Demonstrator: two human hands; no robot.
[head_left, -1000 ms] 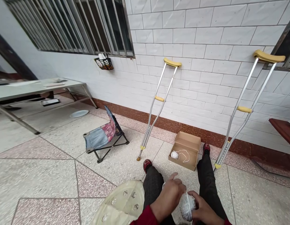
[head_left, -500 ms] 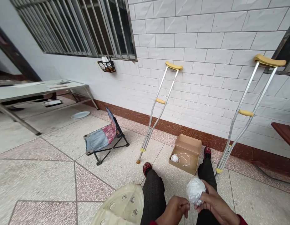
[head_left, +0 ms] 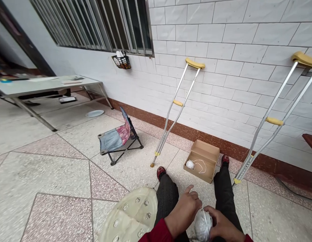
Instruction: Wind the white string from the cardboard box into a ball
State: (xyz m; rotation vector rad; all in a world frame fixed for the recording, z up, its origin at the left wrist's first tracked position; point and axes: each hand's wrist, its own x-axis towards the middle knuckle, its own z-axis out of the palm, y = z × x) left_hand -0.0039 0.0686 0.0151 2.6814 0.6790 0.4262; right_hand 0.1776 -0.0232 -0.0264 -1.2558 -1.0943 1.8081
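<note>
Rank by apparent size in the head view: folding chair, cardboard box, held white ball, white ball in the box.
1. Folding chair
2. Cardboard box
3. Held white ball, nearer the camera
4. White ball in the box

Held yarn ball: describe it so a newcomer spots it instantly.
Start at the dark-trousered legs at the picture's bottom. Between them is a white yarn ball gripped by the right hand, a strand running up to the left hand. Its look-alike lies in the open cardboard box; this one is held.

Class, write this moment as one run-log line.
left hand: holding white yarn strand | right hand: holding round white yarn ball | open brown cardboard box: second white yarn ball inside
</note>
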